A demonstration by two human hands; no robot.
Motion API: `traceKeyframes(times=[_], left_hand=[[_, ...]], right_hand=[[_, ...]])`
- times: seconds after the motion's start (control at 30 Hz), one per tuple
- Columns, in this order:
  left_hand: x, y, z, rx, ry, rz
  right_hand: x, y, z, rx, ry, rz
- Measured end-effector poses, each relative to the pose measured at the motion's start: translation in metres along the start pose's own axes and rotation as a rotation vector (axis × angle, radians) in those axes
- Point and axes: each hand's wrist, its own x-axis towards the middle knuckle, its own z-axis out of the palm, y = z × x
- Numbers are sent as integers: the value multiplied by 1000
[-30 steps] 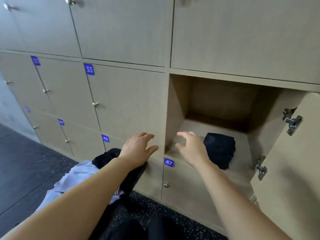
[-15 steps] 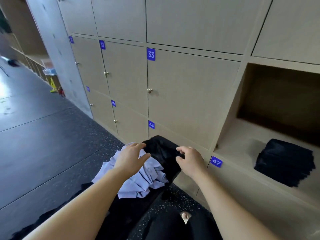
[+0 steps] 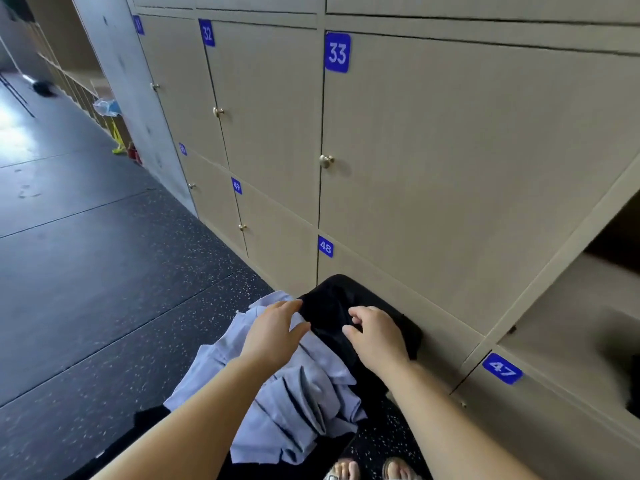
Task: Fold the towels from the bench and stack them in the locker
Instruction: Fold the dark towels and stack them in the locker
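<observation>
Two feet [image 3: 398, 472] stand on the speckled black floor [image 3: 121, 323]. Just beyond them, a crumpled pale blue towel [image 3: 304, 403] lies heaped against a rumpled black towel [image 3: 329, 303], low before the beige locker door numbered 48 [image 3: 363, 271]. The left hand [image 3: 273, 336] rests on the blue towel, fingers straight and slightly apart. The right hand [image 3: 377, 336] curls its fingers onto the black towel; I cannot tell whether they pinch it. Far right, an open beige locker [image 3: 571, 317] holds a blurred dark shape.
</observation>
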Motion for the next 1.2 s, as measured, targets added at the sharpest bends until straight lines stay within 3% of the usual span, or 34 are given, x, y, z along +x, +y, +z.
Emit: traceKeyframes(times=[0.2,0.4,0.57,0.8,0.97,1.2], left_hand=[[54,-12,22,12,-36,-59],[79,-29,44,187,-138,-159],[83,-36,55,193,-73,-149],[78,-29,45,-43,111,-89],[62,6,16,-219,126,-15],[24,77,-54,-672,48,81]], right_hand=[[54,8,32,5,13,-8],[81,13,57,-47,6,-6],[89,18,67,-3,95,-9],[81,17,44,249,199,-32],[58,9,0,557,182,13],[5,-15,-88,864,230,6]])
